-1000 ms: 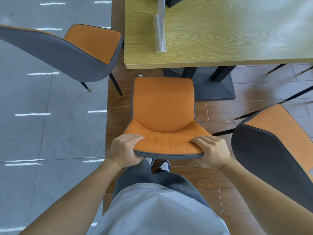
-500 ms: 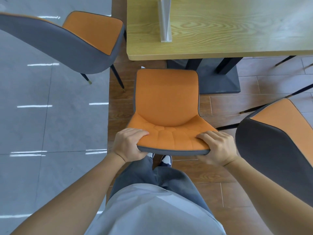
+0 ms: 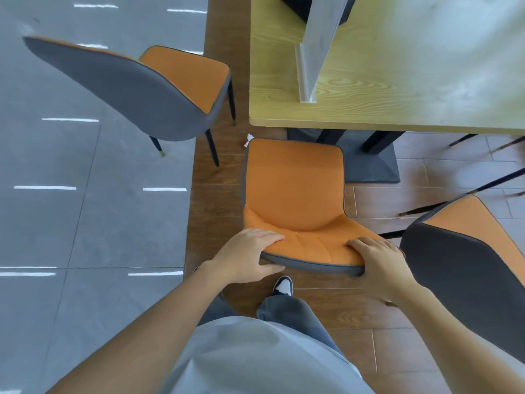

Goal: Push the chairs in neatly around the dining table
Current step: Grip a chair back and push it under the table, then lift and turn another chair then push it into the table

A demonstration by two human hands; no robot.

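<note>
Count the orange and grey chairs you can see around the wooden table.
3. One orange-seated, grey-backed chair sits in the centre, gripped by the left hand and right hand; one stands upper left; one at right. Thin black legs beyond suggest more chairs, hidden.

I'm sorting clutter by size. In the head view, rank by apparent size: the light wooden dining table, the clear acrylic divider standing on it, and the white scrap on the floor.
1. Light wooden dining table, cropped by the frame
2. Clear acrylic divider
3. White scrap
</note>
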